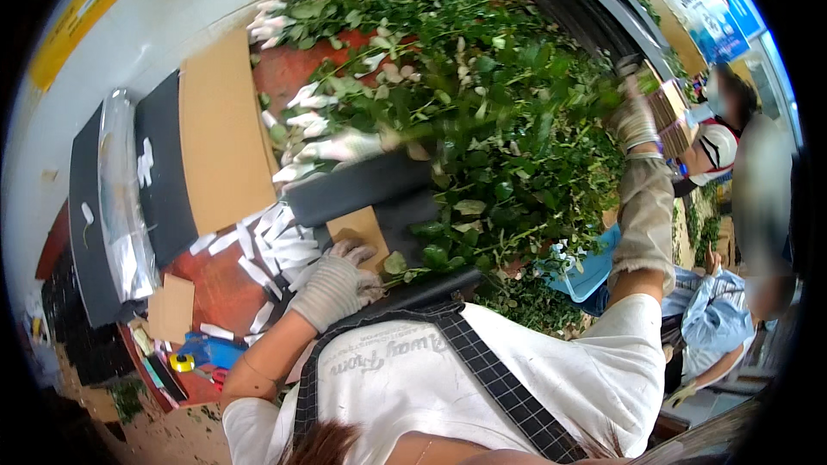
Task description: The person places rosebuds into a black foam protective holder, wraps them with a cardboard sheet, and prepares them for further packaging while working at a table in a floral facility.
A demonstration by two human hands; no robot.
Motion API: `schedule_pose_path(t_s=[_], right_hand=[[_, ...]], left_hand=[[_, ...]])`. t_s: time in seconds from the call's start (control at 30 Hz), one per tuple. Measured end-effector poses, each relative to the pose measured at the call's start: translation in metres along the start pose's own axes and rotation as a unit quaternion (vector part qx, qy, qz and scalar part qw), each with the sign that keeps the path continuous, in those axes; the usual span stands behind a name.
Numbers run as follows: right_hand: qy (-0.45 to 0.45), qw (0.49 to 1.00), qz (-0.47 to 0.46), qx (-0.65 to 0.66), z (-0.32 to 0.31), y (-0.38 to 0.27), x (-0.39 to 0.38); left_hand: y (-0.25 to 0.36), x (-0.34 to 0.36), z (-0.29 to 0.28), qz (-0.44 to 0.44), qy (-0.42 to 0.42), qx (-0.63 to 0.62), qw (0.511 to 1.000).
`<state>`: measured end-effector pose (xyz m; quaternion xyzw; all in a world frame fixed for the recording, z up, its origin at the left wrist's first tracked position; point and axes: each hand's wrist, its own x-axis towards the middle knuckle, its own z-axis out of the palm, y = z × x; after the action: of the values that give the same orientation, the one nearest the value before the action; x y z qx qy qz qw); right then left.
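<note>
My left hand, in a pale striped glove, rests on a small brown cardboard piece over a black sheet. Its fingers are bent and apart, partly hidden; a leafy stem lies beside them. My right arm reaches far out to the right. Blurred by motion, my gloved right hand seems closed on the end of a leafy flower stem, probably a rose. Toward the left that stem appears to run to a blurred white-sleeved flower head. Many similar leafy stems are heaped between my hands, other white-sleeved heads pointing left.
White sleeves are piled left of the black sheet. Beyond them lie a large cardboard sheet and a clear plastic bundle. A yellow tape measure is near the left edge. Right are a blue crate and other people.
</note>
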<state>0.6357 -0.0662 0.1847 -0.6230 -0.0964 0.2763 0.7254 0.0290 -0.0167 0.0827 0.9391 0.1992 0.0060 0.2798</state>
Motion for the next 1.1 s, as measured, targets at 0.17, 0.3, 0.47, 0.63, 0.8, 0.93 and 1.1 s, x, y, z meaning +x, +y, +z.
schedule_pose_path(t_s=[0.17,0.3,0.47,0.63,0.8,0.93,1.1], right_hand=[[0.042,0.97,0.077,-0.225,0.006,0.053,0.026],[0.152,0.558,-0.181,-0.795,0.079,0.044,-0.008],[-0.048,0.512,-0.477,-0.713,0.203,-0.001,-0.032],[-0.383,0.37,-0.434,-0.727,0.365,0.151,-0.029],[-0.406,0.206,-0.285,-0.843,0.373,0.23,0.002],[-0.393,0.328,-0.249,-0.822,0.373,0.124,-0.048],[0.021,0.795,-0.376,-0.476,0.239,-0.095,-0.018]], left_hand=[[-0.001,-0.002,0.004,0.024,0.01,-0.024,0.999],[-0.007,-0.003,0.009,0.018,0.024,-0.035,0.999],[-0.013,-0.004,0.035,-0.007,0.033,-0.023,0.999],[-0.018,-0.009,0.043,-0.072,-0.005,-0.056,0.996],[-0.015,-0.004,0.037,-0.16,-0.007,-0.163,0.973],[-0.013,-0.002,0.031,-0.168,-0.011,-0.177,0.97],[-0.014,0.002,0.026,-0.081,-0.028,-0.061,0.994]])
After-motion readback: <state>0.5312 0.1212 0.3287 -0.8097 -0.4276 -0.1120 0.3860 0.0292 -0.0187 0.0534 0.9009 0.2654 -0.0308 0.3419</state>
